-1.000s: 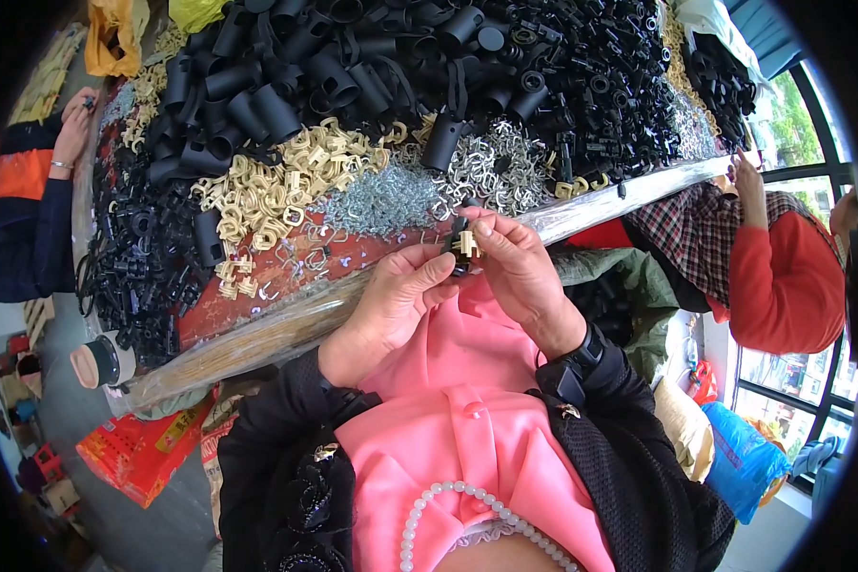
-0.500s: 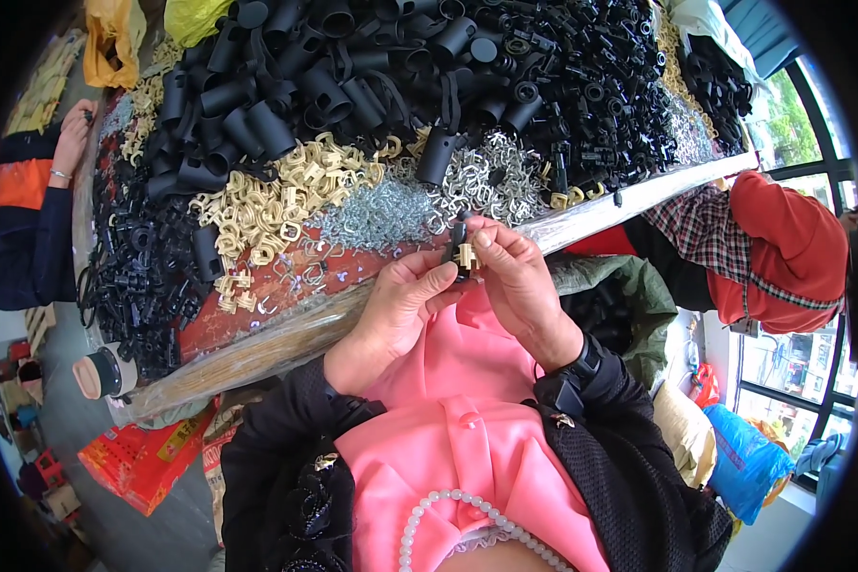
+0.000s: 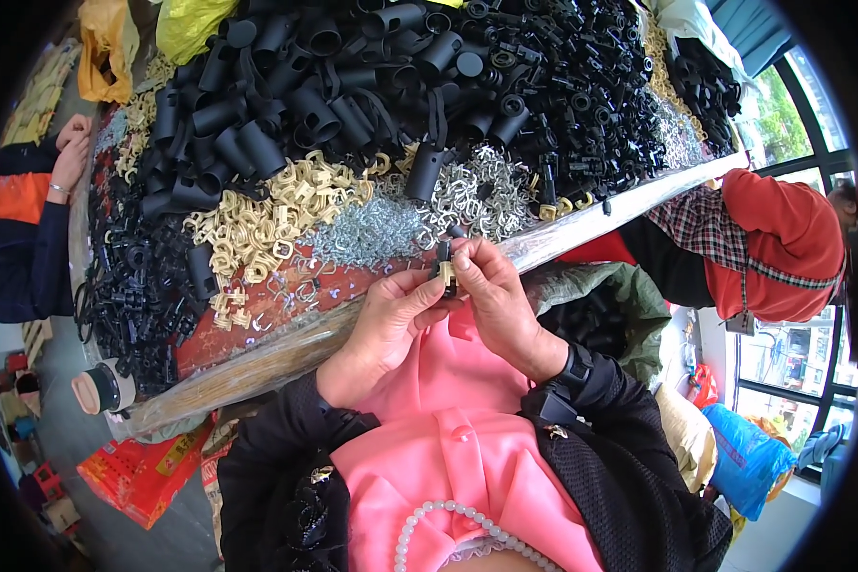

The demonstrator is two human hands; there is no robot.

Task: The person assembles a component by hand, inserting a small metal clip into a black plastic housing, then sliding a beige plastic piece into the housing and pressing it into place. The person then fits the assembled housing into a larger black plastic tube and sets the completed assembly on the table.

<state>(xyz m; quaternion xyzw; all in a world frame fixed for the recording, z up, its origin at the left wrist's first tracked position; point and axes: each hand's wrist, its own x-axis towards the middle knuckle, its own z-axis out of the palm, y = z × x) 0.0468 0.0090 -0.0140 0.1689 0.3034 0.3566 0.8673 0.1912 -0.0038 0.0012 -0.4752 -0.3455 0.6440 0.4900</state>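
The tabletop (image 3: pixel 582 227) is filling the upper frame with sorted heaps, black tubes (image 3: pixel 353 86) within reach. At centre, the left hand (image 3: pixel 386 324) and right hand (image 3: pixel 500 300) are pinching a small black-and-beige part (image 3: pixel 444 270), fingers closed to steady it.

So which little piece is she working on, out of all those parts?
Start at the long table heaped with black tubes, cream clips and silvery wire rings. At its near edge, both hands meet over the pink top. The piece is pinched between the left hand and right hand: small, black with a cream bit, the only part lifted off the heaps.
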